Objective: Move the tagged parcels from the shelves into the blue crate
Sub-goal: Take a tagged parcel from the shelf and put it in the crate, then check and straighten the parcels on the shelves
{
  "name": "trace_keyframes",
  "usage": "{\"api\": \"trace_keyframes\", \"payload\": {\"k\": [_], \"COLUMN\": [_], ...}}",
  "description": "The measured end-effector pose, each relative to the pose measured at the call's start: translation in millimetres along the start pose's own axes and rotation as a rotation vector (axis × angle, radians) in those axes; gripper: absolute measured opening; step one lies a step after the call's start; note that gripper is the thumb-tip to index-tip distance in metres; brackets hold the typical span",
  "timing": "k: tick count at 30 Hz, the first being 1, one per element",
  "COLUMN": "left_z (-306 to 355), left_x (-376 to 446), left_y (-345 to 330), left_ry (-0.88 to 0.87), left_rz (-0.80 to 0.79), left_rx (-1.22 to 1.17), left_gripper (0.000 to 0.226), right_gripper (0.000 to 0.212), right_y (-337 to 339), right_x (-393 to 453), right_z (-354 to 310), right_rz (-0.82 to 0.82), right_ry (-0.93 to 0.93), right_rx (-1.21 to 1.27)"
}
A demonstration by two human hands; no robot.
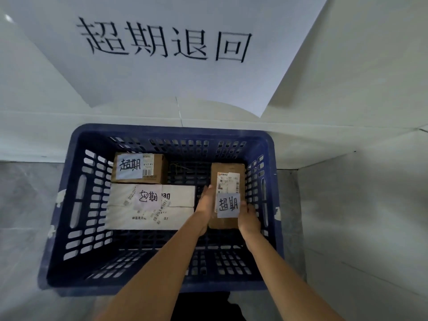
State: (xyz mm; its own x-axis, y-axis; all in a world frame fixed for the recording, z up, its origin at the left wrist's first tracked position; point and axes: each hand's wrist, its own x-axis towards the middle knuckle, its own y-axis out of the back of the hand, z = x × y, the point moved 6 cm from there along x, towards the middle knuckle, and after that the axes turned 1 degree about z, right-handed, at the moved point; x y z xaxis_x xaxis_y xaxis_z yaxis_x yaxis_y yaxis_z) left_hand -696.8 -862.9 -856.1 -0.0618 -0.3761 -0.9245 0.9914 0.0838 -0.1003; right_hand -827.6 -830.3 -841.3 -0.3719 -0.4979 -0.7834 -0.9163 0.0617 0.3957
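Grey floor [25, 205], apparently tiled, under crate [58, 228]

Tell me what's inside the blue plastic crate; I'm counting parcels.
The blue plastic crate holds three tagged parcels: a brown cardboard box, a white box, and a brown box held by the left hand and right hand. Anything beneath them is hidden.

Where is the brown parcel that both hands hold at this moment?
In the head view, the brown parcel is inside the blue crate, along its right wall, held between the left hand and right hand, right of the white parcel.
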Motion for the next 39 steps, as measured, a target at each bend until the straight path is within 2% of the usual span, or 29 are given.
{"api": "trace_keyframes", "payload": {"k": [3,7,12,16,21,28,33,36,39], "left_z": [28.1,64.8,119.6,147.9,155.1,128.9,75.2,26.1,-30.5], "left_x": [-72.2,-175.7,-289.6,-352.7,-417.6,-490.1,-540.1,-575.0,-611.5], "left_y": [5.4,21.6,52.2,80.0,119.9,189.7,241.7,260.1,278.2], "left_ry": [-0.127,-0.342,-0.509,-0.619,-0.659,-0.601,-0.474,-0.383,-0.283], "left_rz": [0.09,0.134,0.228,0.307,0.429,0.63,0.84,0.948,1.048], "left_rx": [0.15,0.57,1.023,1.196,1.215,1.054,0.847,0.72,0.611], "left_gripper": [0.058,0.06,0.06,0.063,0.063,0.062,0.063,0.063,0.063], "right_gripper": [0.039,0.034,0.045,0.055,0.059,0.06,0.057,0.06,0.061], "right_y": [17.6,45.2,67.9,62.0,27.0,-37.4,-82.4,-105.8,-131.9], "right_x": [-47.9,-123.4,-219.5,-293.2,-359.7,-439.1,-494.7,-531.5,-569.4], "right_z": [-31.4,-92.2,-170.2,-220.1,-249.3,-262.3,-251.1,-228.1,-196.9], "right_rz": [0.019,0.07,0.006,-0.053,-0.147,-0.332,-0.504,-0.64,-0.707], "right_ry": [0.115,0.328,0.573,0.777,0.955,1.168,1.346,1.421,1.512], "right_rx": [-0.087,-0.282,-0.658,-0.914,-1.072,-1.258,-1.354,-1.431,-1.503]}}
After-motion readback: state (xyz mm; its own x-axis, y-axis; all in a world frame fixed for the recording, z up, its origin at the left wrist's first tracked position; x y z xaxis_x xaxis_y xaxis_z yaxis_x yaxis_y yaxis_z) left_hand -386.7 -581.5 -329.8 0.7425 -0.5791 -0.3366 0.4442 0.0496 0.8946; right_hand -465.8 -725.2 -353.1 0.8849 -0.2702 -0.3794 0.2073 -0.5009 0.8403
